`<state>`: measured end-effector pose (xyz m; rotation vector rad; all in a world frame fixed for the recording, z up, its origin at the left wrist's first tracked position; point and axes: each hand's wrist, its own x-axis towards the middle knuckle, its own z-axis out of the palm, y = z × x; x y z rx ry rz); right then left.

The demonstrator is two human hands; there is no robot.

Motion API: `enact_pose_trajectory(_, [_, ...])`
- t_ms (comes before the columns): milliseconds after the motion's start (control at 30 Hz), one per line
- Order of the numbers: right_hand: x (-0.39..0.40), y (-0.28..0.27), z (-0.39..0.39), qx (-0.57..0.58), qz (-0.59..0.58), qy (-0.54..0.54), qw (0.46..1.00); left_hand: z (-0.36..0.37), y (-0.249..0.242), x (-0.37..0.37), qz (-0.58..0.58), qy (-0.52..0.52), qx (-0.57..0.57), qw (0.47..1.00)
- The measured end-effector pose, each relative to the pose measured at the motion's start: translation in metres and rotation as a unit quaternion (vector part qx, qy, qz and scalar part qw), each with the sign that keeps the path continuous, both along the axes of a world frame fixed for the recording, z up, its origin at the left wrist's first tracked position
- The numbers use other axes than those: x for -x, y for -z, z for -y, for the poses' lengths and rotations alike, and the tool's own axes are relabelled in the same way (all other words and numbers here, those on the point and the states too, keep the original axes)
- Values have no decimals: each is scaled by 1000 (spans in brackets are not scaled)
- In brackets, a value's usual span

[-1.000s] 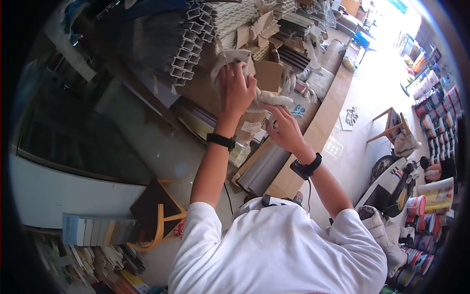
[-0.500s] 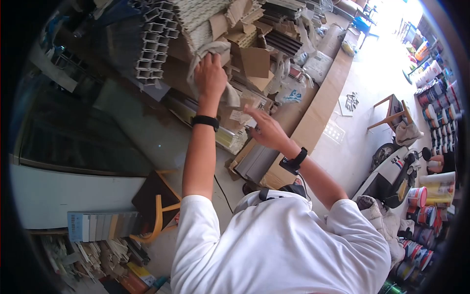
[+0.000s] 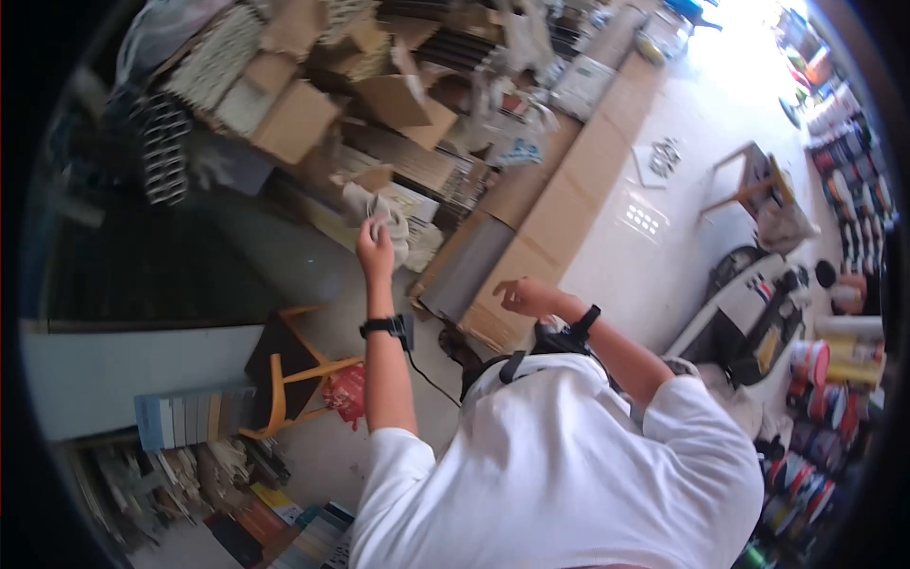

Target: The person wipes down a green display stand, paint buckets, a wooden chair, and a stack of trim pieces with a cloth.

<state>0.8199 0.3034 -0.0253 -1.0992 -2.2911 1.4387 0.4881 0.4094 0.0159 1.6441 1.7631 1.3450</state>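
Note:
My left hand (image 3: 376,248) is closed on a crumpled beige cloth (image 3: 391,216), which bunches up beyond the fingers. The cloth hangs near the ends of the stacked long boxes, over the edge of the pile. Farther right, my right hand (image 3: 529,297) is held out above a long cardboard box (image 3: 566,204). Its fingers are loosely bent and apart, with nothing in them. A torn cardboard flap (image 3: 294,121) lies on the pile beyond my left hand.
Plastic bags (image 3: 519,128) lie among the stacked boxes. A chair (image 3: 289,375) stands at the left by sample boards (image 3: 194,417). On the right are a small wooden chair (image 3: 754,190), a scooter (image 3: 735,318) and stacked buckets (image 3: 810,365).
My left hand has pulled the cloth off the boxes and back toward me. My right hand has drawn back and lowered toward my body. The view has shifted as well.

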Motion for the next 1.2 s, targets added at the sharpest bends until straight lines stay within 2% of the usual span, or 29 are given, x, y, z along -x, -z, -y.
enact_pose_trajectory(67, [-38, -7, 16, 50, 7, 55, 997, 47, 26, -75, 115, -7, 96, 989])
enact_pose_trajectory(100, [-57, -13, 25, 111, 21, 75, 991, 66, 46, -112, 131, 24, 104, 986])
enact_pose_trajectory(133, [-75, -14, 32, 109, 33, 100, 988, 80, 60, -146, 143, 52, 105, 983])
enact_pose_trajectory(167, [-91, -9, 40, 104, 39, 123, 986, 98, 48, -182, 155, 119, 118, 974])
enact_pose_trajectory(200, [-105, -3, 48, 100, 41, 144, 984, 116, 28, -216, 236, 171, 171, 941])
enact_pose_trajectory(233, [-119, 1, 57, 87, 40, 206, 974, 129, 27, -238, 257, 228, 196, 919])
enact_pose_trajectory(267, [-134, 3, 59, 51, 86, 182, 978, 142, 26, -259, 275, 282, 222, 892])
enact_pose_trajectory(333, [-159, 8, 72, -14, 176, 133, 975, 168, 8, -283, 248, 364, 209, 873])
enact_pose_trajectory(433, [-177, 17, 96, -1, 158, 176, 972, 200, -9, -283, 227, 386, 209, 869])
enact_pose_trajectory(500, [-173, 20, 111, 34, 88, 206, 974, 212, -6, -261, 151, 408, 192, 879])
enact_pose_trajectory(533, [-175, 17, 115, 55, 61, 212, 974, 219, -2, -251, 124, 412, 184, 884])
enact_pose_trajectory(567, [-178, 20, 121, 44, 11, 166, 985, 229, 6, -237, 93, 386, 282, 874])
enact_pose_trajectory(667, [-176, -6, 137, 70, 93, 126, 985, 262, 19, -209, 115, 347, 392, 844])
enact_pose_trajectory(767, [-185, -22, 142, 76, 47, 169, 981, 278, 7, -204, -28, 378, 422, 823])
enact_pose_trajectory(867, [-194, -20, 126, 85, 36, 130, 987, 284, 15, -204, -18, 317, 414, 853])
enact_pose_trajectory(967, [-193, -33, 110, 51, 45, 83, 994, 288, 51, -214, -13, 206, 364, 908])
enact_pose_trajectory(1067, [-199, -66, 80, -69, 169, -15, 983, 278, 37, -242, 119, 142, 340, 922])
enact_pose_trajectory(1167, [-236, -86, 28, -74, 210, -64, 973, 254, 36, -269, 137, 140, 494, 847])
enact_pose_trajectory(1200, [-252, -95, 12, -81, 217, -71, 970, 247, 41, -286, 170, 136, 493, 842])
